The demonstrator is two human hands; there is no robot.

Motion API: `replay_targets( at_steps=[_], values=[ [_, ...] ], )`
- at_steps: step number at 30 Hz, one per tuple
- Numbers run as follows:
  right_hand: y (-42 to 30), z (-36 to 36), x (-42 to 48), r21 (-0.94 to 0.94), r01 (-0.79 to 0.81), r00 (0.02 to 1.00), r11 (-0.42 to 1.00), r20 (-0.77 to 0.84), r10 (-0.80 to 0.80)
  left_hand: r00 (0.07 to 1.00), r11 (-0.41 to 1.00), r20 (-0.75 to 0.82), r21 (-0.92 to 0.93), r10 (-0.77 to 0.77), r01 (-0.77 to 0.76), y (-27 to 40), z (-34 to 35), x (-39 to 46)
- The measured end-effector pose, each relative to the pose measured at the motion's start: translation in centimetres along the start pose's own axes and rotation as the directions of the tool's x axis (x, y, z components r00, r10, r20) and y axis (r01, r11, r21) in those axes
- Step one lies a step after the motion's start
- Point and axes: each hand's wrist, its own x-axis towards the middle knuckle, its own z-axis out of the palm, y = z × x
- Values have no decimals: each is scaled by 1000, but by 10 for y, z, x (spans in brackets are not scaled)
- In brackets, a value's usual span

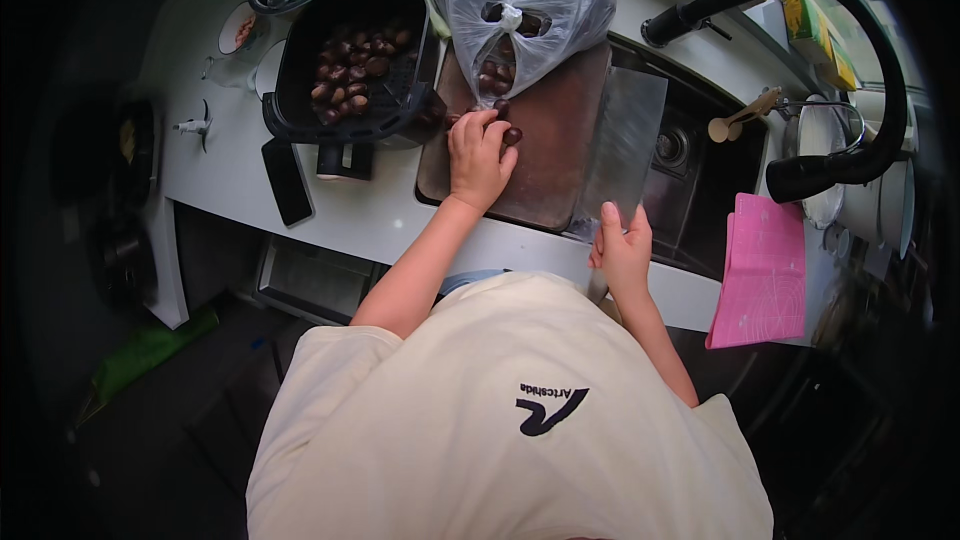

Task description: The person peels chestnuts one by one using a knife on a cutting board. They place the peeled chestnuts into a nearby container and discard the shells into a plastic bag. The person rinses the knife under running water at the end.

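Observation:
My left hand (478, 161) rests palm down on the dark wooden cutting board (555, 157). Its fingers are over several chestnuts (512, 136), and they hide whether one is gripped. Just beyond the fingertips, a knotted clear plastic bag (562, 37) with more chestnuts (495, 77) inside lies partly on the board. My right hand (624, 247) grips a cleaver by its handle, the broad blade (628, 139) pointing away along the board's right edge, beside the sink. Left of the board, a black air fryer basket (421, 94) holds many chestnuts (352, 75).
A black faucet (889, 67) arches over the sink (697, 210). A folded pink mat (761, 277) overhangs the counter's front edge at right. A phone (287, 184), a blade insert (196, 126) and a small bowl (238, 28) are at left. Wooden spoons (742, 116) hang beyond the sink.

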Motion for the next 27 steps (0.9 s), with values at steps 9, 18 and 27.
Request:
replay_targets(
  at_steps=[9,18,27],
  values=[
    [17,-4,32,-84,-61,998,995,13,62,696,291,660,-632,-283,718,42,11,-36],
    [58,12,51,-277,-3,1000,961,15,7,642,241,639,-604,-423,760,34,26,-59],
    [70,21,55,-239,22,1000,971,-15,-26,637,445,570,-456,-519,771,37,29,-57]
  ],
)
